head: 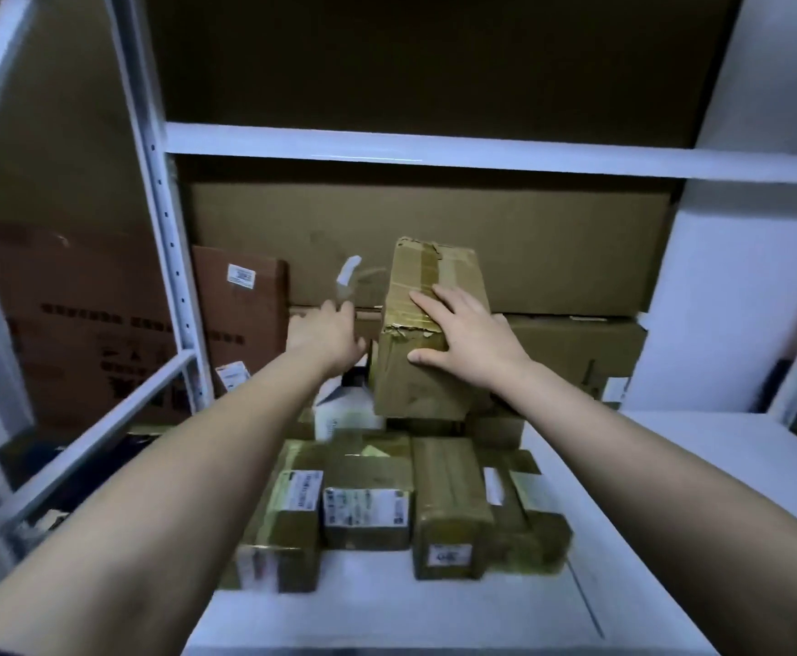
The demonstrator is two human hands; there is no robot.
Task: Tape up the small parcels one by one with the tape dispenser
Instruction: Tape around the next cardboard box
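Observation:
A taped cardboard parcel (415,385) stands on top of other boxes at the back of the white shelf (387,617). My right hand (467,333) lies flat on its top corner, fingers spread and thumb on the front face. My left hand (323,336) reaches just left of the parcel, its fingers hidden behind the back of the hand. A clear strip with a white end (348,272) rises from its fingertips. Several small taped parcels with labels (365,508) lie in a row in front. No tape dispenser is visible.
A large flat carton (552,258) leans at the back under the upper shelf board (434,149). Brown printed cartons (79,324) stand left, behind the white perforated upright (164,229). A white package (344,409) sits under my left wrist.

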